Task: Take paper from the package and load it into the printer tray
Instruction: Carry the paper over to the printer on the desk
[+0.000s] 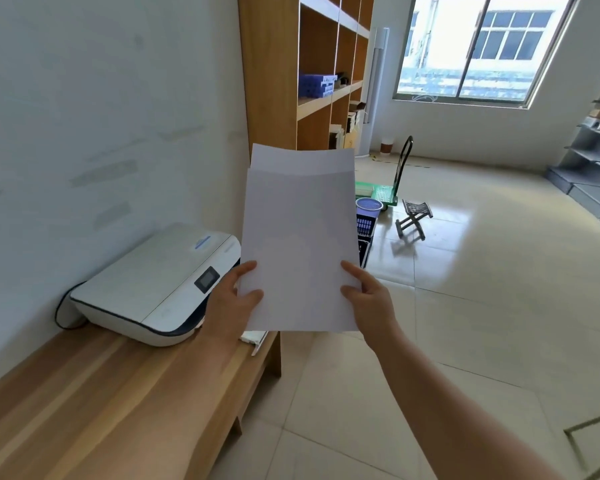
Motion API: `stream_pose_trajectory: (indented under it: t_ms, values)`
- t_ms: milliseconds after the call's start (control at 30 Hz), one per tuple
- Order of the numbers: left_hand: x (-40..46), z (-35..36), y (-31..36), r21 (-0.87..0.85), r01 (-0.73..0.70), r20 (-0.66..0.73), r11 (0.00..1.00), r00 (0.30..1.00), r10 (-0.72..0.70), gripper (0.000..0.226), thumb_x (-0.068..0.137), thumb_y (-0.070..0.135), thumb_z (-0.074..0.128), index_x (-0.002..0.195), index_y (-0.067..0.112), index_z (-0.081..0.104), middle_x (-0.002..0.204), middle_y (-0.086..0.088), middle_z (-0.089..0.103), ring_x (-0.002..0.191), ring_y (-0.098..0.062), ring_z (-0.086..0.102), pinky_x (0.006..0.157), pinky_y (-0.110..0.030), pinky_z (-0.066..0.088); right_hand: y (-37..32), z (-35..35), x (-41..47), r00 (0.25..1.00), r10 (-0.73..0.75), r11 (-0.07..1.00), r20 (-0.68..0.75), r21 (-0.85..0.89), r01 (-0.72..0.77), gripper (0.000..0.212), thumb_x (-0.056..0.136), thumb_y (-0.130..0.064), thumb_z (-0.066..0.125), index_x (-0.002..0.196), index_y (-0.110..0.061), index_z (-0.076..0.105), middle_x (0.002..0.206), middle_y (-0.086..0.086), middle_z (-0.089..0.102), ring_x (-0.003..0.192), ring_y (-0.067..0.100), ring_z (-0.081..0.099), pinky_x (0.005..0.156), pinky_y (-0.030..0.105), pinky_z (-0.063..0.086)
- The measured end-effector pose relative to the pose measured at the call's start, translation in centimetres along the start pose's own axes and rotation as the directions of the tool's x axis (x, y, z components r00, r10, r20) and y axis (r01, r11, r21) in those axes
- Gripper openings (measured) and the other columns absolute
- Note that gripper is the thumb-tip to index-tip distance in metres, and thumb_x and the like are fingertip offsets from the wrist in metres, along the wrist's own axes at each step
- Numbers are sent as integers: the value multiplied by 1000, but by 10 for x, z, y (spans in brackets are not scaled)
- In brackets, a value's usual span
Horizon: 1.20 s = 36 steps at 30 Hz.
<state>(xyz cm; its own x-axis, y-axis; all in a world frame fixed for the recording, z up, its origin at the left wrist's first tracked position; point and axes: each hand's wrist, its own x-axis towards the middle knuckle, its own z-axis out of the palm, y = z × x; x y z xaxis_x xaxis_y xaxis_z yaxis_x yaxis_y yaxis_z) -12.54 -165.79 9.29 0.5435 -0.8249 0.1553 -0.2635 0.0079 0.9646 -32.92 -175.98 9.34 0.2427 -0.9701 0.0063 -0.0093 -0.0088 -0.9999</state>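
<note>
Head view: both hands hold the paper [300, 244] upright in the air just right of the printer [153, 289] on the table [118, 393]; left hand [231, 306] fingers and right hand [368, 299] fingers pinch its lower side edges. A blue basket [368, 204] stands on the floor behind.

Paper held up beside the printer

Both hands, left [234, 299] and right [368, 296], grip white paper [300, 237] upright; printer [153, 285] sits on the table [101, 393].

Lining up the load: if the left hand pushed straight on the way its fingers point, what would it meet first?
Probably the printer. The left hand grips the paper beside its front corner, fingers aimed up and forward; depth is unclear, so it might pass just clear.
</note>
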Motion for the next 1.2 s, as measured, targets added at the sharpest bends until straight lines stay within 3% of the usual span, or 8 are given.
stream_pose_trajectory:
  t_ms: [233, 400, 567, 700, 800, 967, 1100, 1200]
  values:
    - [84, 39, -13, 39, 64, -87, 997, 994, -60, 47, 88, 8, 62, 123, 37, 53, 120, 4, 56, 95, -10, 59, 58, -10, 49, 11, -2, 113, 993, 34, 999, 115, 19, -36, 44, 93, 1, 52, 126, -26, 61, 122, -1, 56, 91, 8, 59, 58, 9, 48]
    - [128, 75, -27, 43, 131, -194, 990, 974, -121, 46, 87, 8, 63, 120, 38, 53, 122, 0, 59, 98, -13, 61, 61, -12, 49, 24, -8, 197, 968, 61, 996, 243, -77, -43, 42, 95, -7, 52, 127, -34, 59, 128, -1, 52, 100, 18, 59, 77, 29, 54]
    - [153, 94, -40, 82, 204, -368, 975, 916, -161, 44, 85, 10, 66, 118, 37, 55, 119, 2, 58, 94, -8, 59, 60, -9, 47, 27, 8, 262, 905, 113, 987, 409, -154, -53, 38, 97, -11, 51, 116, -44, 57, 125, -5, 50, 103, 20, 57, 87, 37, 55]
    - [156, 92, -61, 78, 303, -487, 950, 843, -229, 43, 86, 15, 68, 119, 38, 54, 121, 3, 57, 100, -14, 58, 70, -16, 49, 37, 36, 289, 834, 167, 973, 525, -225, -54, 34, 97, -14, 52, 109, -45, 56, 124, -6, 49, 102, 19, 55, 83, 32, 54]
    - [157, 84, -70, 52, 349, -568, 936, 781, -260, 43, 86, 14, 67, 121, 36, 56, 123, 3, 57, 102, -16, 57, 72, -18, 50, 43, 62, 304, 777, 203, 961, 596, -272, -42, 31, 98, -17, 52, 113, -44, 58, 124, -7, 48, 98, 17, 56, 70, 21, 53]
    - [165, 63, -92, -12, 393, -655, 919, 692, -304, 44, 84, 12, 68, 114, 43, 57, 125, 4, 57, 112, -21, 55, 96, -42, 49, 51, 108, 323, 689, 270, 945, 673, -323, -54, 34, 98, -14, 52, 123, -36, 59, 111, -9, 51, 91, 17, 59, 53, 12, 49]
    - [176, 50, -103, -55, 425, -707, 903, 623, -336, 44, 84, 14, 67, 114, 46, 57, 125, 7, 55, 107, -19, 54, 86, -32, 50, 49, 139, 338, 620, 295, 938, 727, -343, -44, 37, 97, -11, 52, 124, -37, 57, 110, -8, 51, 91, 17, 60, 51, 12, 49]
    - [187, 45, -111, -88, 423, -718, 902, 601, -352, 44, 85, 17, 67, 115, 47, 56, 123, 4, 56, 103, -19, 57, 84, -33, 53, 51, 159, 354, 602, 271, 943, 751, -334, -8, 39, 96, -9, 51, 125, -36, 57, 109, -9, 53, 90, 18, 60, 54, 14, 49]
